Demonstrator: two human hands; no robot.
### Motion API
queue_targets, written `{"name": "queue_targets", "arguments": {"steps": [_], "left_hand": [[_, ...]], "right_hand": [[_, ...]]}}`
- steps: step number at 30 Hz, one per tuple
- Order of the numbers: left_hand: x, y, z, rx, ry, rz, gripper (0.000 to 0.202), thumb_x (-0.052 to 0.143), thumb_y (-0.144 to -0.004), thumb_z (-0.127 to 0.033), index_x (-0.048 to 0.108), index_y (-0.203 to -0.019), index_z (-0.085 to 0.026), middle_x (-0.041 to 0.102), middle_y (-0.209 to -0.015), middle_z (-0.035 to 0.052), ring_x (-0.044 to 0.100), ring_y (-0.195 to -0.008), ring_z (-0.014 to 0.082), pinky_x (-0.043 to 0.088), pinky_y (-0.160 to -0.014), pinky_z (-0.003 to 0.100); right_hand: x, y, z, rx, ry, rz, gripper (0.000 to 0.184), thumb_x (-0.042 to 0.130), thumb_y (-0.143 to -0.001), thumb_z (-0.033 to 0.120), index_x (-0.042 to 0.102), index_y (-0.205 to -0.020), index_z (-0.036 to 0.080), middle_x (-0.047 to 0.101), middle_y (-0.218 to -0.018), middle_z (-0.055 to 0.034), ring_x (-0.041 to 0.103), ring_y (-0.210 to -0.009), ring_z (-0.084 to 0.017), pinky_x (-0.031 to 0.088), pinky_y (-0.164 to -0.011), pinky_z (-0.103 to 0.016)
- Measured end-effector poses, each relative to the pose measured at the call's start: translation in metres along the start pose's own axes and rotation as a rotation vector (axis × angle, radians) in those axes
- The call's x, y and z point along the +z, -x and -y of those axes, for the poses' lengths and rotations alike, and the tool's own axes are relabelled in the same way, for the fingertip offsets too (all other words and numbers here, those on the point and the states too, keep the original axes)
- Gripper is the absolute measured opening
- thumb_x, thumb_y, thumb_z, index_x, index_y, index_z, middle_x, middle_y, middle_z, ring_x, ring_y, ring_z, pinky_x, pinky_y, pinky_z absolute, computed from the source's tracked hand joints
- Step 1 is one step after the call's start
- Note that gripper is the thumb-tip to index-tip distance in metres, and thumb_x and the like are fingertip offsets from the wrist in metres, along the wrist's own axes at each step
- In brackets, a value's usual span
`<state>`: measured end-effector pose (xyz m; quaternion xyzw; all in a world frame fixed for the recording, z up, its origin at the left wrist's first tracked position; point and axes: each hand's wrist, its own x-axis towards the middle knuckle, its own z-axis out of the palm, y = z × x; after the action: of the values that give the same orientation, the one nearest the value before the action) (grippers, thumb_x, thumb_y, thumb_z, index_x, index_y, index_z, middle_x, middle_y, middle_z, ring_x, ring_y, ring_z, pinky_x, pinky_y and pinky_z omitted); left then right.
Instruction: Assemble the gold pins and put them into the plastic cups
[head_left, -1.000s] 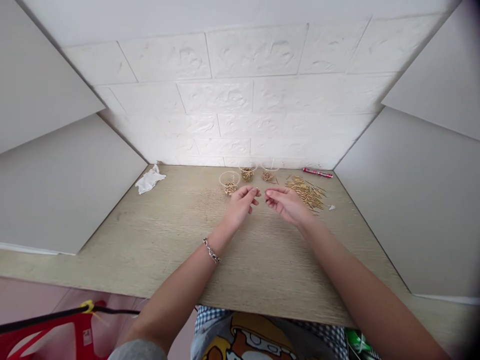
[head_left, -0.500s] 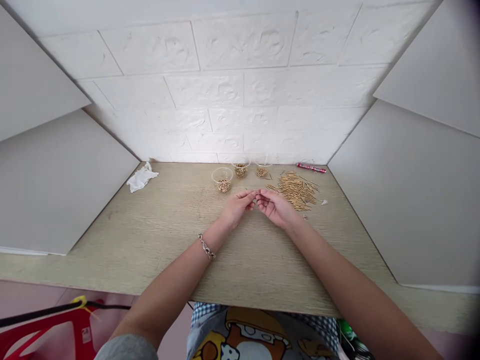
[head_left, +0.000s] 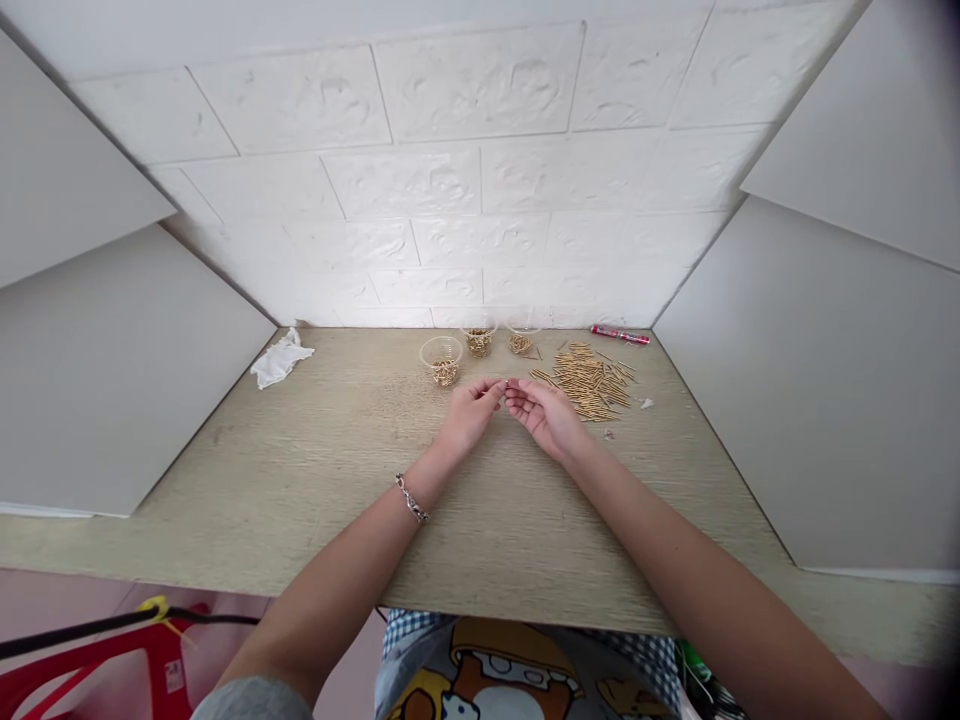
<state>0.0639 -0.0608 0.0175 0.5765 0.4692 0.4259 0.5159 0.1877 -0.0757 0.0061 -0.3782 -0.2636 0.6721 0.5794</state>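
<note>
A tissue lies far left, out of the way. My left hand and right hand meet fingertip to fingertip, pinching one tiny gold piece (too small to tell), with cups and pin pile just beyond for easy reach.

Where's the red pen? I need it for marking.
In the head view, the red pen lies at the table's far right, against the wall, behind the gold sticks.
</note>
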Motion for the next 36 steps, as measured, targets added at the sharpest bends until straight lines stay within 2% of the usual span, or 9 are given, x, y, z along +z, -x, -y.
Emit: {"name": "queue_targets", "arguments": {"steps": [9,16,23,29,36], "left_hand": [[-0.002,0.000,0.001,0.112,-0.173,-0.021,0.025,0.050,-0.076,-0.035,0.065,-0.085,-0.016,0.064,-0.077,0.0029,0.054,-0.067,0.0114,0.043,-0.065,0.024],[-0.003,-0.001,0.000,0.117,-0.211,-0.068,0.020,0.053,-0.074,-0.028,0.066,-0.082,-0.015,0.065,-0.077,0.0047,0.057,-0.072,0.0141,0.043,-0.069,0.026],[-0.003,-0.002,0.004,0.148,-0.283,-0.109,0.018,0.051,-0.076,-0.026,0.065,-0.080,-0.015,0.064,-0.078,0.0043,0.056,-0.074,0.0134,0.042,-0.070,0.025],[-0.003,-0.003,0.006,0.208,-0.387,-0.159,0.018,0.048,-0.077,-0.025,0.062,-0.077,-0.014,0.062,-0.076,0.0036,0.054,-0.072,0.0123,0.041,-0.069,0.024],[-0.001,-0.004,0.005,0.197,-0.328,-0.129,0.019,0.047,-0.079,-0.028,0.060,-0.075,-0.014,0.059,-0.069,0.0021,0.053,-0.070,0.0120,0.040,-0.067,0.024]], "right_hand": [[0.005,0.004,0.001,-0.069,-0.002,0.005,0.016,0.065,-0.061,0.028,0.067,-0.072,0.016,0.065,-0.070,-0.0045,0.057,-0.066,-0.012,0.047,-0.066,-0.025],[0.004,0.002,-0.005,-0.161,0.078,0.016,0.021,0.067,-0.059,0.029,0.068,-0.076,0.016,0.067,-0.075,-0.0057,0.060,-0.071,-0.015,0.047,-0.072,-0.030],[0.004,0.002,-0.011,-0.175,0.138,0.007,0.026,0.067,-0.059,0.030,0.068,-0.082,0.018,0.068,-0.086,-0.0056,0.062,-0.078,-0.017,0.047,-0.080,-0.034],[0.009,0.004,-0.011,-0.165,0.134,-0.013,0.026,0.069,-0.057,0.027,0.068,-0.081,0.019,0.067,-0.091,-0.0043,0.061,-0.086,-0.018,0.047,-0.084,-0.035],[0.008,0.003,-0.010,-0.218,0.255,-0.069,0.028,0.068,-0.060,0.032,0.067,-0.083,0.018,0.067,-0.088,-0.0046,0.062,-0.080,-0.017,0.049,-0.080,-0.035]]}}
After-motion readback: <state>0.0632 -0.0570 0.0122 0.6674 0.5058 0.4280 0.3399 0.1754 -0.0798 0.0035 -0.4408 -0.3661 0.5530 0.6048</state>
